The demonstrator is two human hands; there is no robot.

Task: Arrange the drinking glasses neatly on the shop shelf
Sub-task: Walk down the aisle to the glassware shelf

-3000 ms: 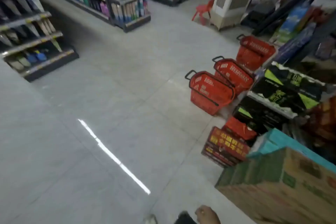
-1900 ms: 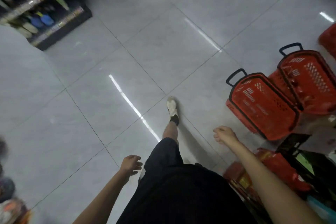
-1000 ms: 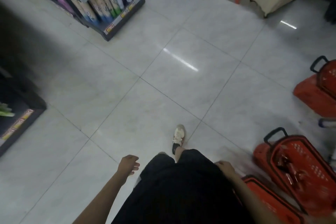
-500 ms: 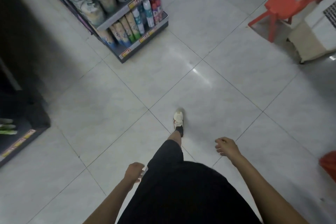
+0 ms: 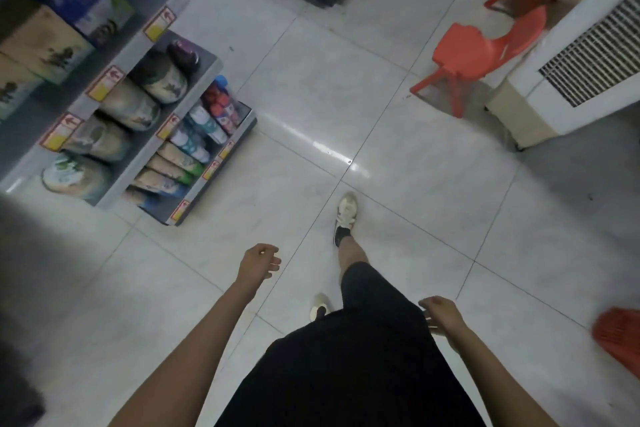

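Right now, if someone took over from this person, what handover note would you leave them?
Left hand: empty, fingers loosely curled, out in front.
Right hand: empty, low at the side.
Glasses: none in view. The shelf unit at left holds patterned containers and spray cans, no glassware I can make out.
Done: nothing to show for the task yet; the person is mid-stride on the tiled floor, with red chairs ahead right.
Left: find the glasses and their shelf, then arrange them.

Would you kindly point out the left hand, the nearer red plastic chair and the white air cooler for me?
left hand (image 5: 258,260), head view, on the back of the hand.
red plastic chair (image 5: 464,50), head view, on its seat.
white air cooler (image 5: 540,94), head view, on its white side below the grille.
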